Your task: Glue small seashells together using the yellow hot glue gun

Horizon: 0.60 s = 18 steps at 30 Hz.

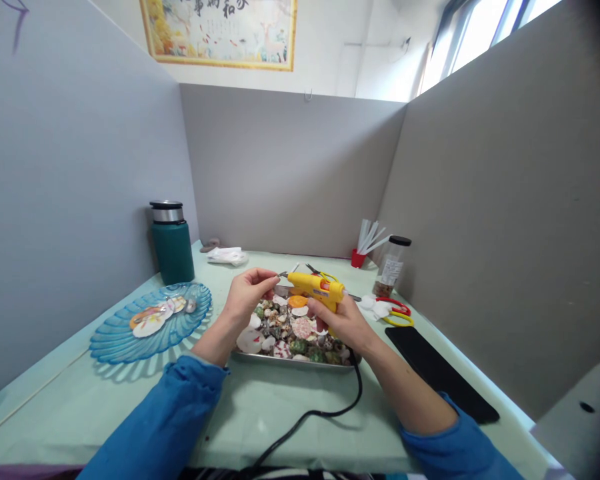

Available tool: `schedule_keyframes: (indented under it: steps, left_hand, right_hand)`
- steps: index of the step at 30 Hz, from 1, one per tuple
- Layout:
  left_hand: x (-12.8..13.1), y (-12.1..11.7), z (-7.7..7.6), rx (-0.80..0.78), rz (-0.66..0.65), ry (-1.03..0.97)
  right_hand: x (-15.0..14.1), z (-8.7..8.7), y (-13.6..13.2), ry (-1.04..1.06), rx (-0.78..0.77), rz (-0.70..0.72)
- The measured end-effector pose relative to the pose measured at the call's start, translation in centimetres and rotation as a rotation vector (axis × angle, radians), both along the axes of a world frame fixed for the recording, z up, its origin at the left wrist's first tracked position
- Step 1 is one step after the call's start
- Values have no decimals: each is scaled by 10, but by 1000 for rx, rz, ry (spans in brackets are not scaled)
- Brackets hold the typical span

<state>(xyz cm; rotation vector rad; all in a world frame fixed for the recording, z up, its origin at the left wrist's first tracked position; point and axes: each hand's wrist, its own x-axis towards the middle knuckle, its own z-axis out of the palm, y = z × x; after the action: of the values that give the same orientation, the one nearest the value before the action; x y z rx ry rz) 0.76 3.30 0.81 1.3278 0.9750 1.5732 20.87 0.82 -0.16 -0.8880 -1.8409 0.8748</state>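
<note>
My right hand (pixel 341 319) is wrapped round the grip of a yellow hot glue gun (pixel 313 285), held over a metal tray (pixel 290 362). The gun's nozzle points left, right at the fingertips of my left hand (pixel 250 293). Those fingers are pinched together on something small that I cannot make out. Beneath both hands, the tray is filled with seashells (pixel 303 327) of many kinds: white, pink, green and one orange. A black cord (pixel 359 387) runs from the gun's grip down to the table's front edge.
At left lie a blue shell-shaped plate (pixel 105 340) with several shells and a green bottle (pixel 173 250). On the right are a red cup (pixel 358 259) of white sticks, a jar (pixel 391 267), scissors (pixel 400 309) and a black mat (pixel 440 373). Grey partitions (pixel 290 167) enclose the table.
</note>
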Motion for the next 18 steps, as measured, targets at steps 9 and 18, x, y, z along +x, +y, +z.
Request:
schedule_keyframes:
  steps: [9,18]
  left_hand:
    - [1,-1,0,-10,5,3]
    - [1,0,0,-12,9,11]
  right_hand:
    - [0,0,0,17,-14,11]
    - [-1,-1,2,52,-40,13]
